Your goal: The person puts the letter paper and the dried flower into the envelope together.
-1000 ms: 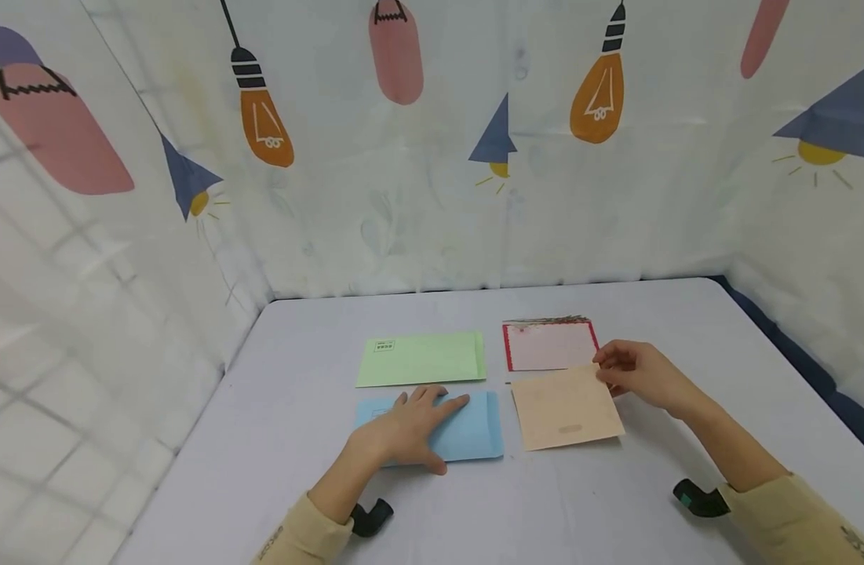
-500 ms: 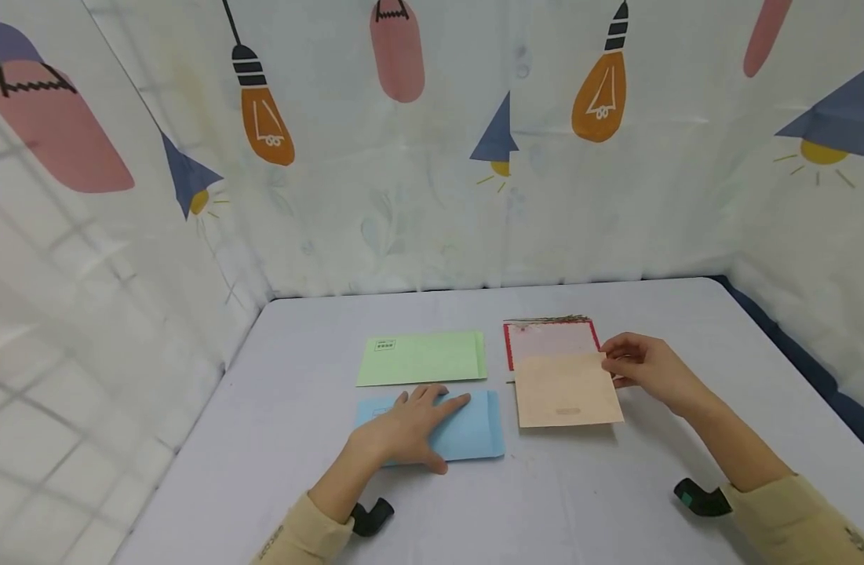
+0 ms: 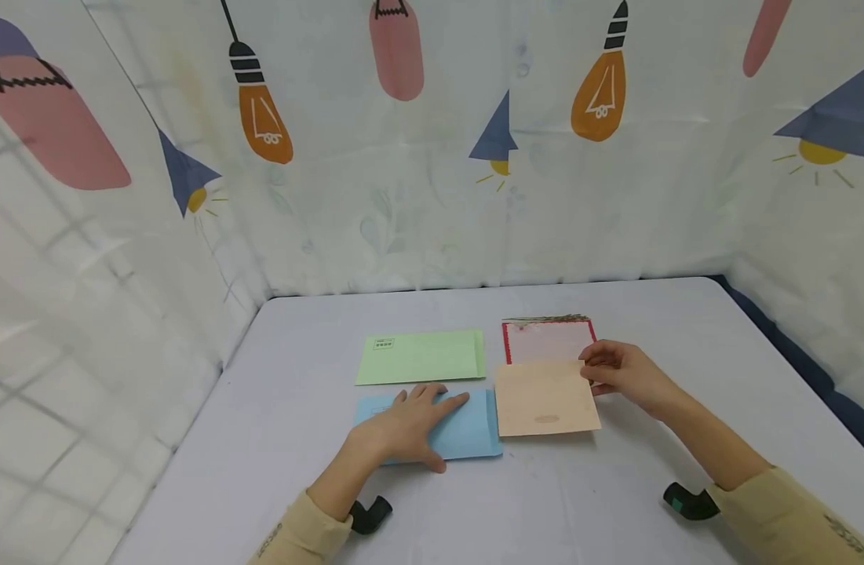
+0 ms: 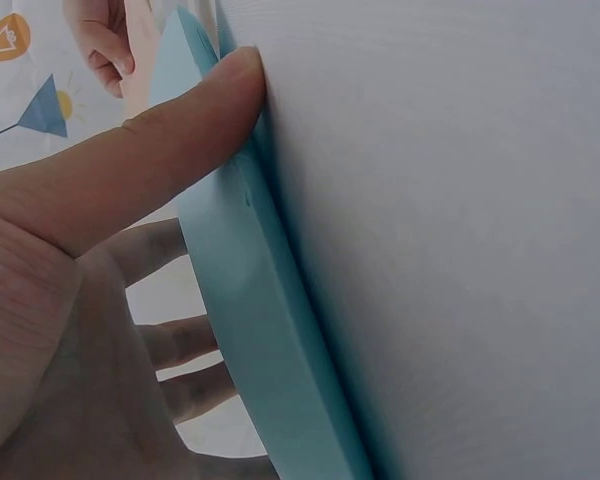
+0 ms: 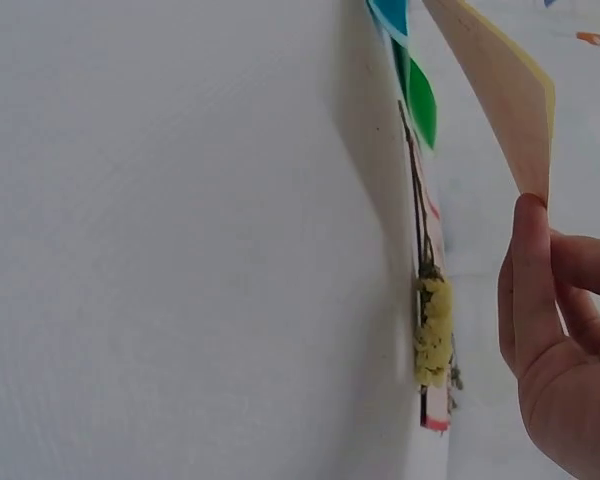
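Note:
My left hand (image 3: 410, 430) rests with spread fingers on a light blue envelope (image 3: 477, 428) at the front middle of the table. In the left wrist view the thumb lies along the near edge of this envelope (image 4: 255, 300). My right hand (image 3: 632, 380) pinches a tan card (image 3: 545, 392) at its far right corner. The card is raised above the table, and its left edge meets the blue envelope's right end in the head view. In the right wrist view thumb and fingertips grip the corner of the card (image 5: 510, 105).
A green envelope (image 3: 424, 357) lies behind the blue one. Behind the tan card is a red-bordered pink card (image 3: 548, 341), partly hidden, with dried sprigs (image 3: 569, 318) along its far edge. Yellow dried flowers (image 5: 435, 330) show in the right wrist view. A patterned curtain (image 3: 403, 212) encloses the table.
The tan card was first lifted and levelled over the red-bordered card, then carried left to the blue envelope's end. The right hand moved with it; the left hand has stayed put.

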`<state>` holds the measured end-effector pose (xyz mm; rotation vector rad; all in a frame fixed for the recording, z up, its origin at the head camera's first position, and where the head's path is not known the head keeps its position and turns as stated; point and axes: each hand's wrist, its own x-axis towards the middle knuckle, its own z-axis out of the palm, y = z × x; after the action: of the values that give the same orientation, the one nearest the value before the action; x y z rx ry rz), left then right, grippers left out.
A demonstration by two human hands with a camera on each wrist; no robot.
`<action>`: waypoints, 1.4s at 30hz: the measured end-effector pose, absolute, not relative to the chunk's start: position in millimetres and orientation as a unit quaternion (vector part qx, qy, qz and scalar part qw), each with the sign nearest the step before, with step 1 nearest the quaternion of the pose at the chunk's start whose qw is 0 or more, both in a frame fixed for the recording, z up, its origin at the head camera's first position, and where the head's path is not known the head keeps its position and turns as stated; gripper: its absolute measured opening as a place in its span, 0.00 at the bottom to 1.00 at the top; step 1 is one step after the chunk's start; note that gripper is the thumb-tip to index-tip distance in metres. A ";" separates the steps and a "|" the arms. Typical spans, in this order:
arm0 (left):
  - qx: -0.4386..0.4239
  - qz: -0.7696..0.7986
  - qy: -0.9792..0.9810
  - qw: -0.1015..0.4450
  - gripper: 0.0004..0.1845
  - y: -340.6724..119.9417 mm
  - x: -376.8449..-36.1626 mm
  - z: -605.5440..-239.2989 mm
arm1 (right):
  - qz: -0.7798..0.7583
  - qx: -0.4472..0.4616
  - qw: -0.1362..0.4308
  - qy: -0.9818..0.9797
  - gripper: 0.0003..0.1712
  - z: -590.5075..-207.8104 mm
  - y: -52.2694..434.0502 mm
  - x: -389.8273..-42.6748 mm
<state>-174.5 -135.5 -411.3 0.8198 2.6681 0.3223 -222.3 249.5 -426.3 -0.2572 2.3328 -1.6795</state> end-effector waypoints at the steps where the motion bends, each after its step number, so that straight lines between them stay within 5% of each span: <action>1: 0.287 0.112 0.937 0.165 0.54 -135.8 -174.5 -411.1 | -0.577 -0.091 0.132 0.801 0.19 -426.9 247.9 -222.0; 14: 0.290 0.109 0.937 0.161 0.55 -137.6 -175.9 -414.4 | -0.559 -0.122 0.168 0.802 0.15 -430.3 239.8 -216.5; 42: 0.291 0.118 0.935 0.162 0.55 -137.8 -176.5 -413.8 | -0.537 -0.137 0.156 0.817 0.11 -436.5 229.3 -219.7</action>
<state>-176.5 -137.8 -413.8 0.8315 2.6694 0.3373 -219.7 229.3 -436.5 -0.3931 2.3405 -1.5384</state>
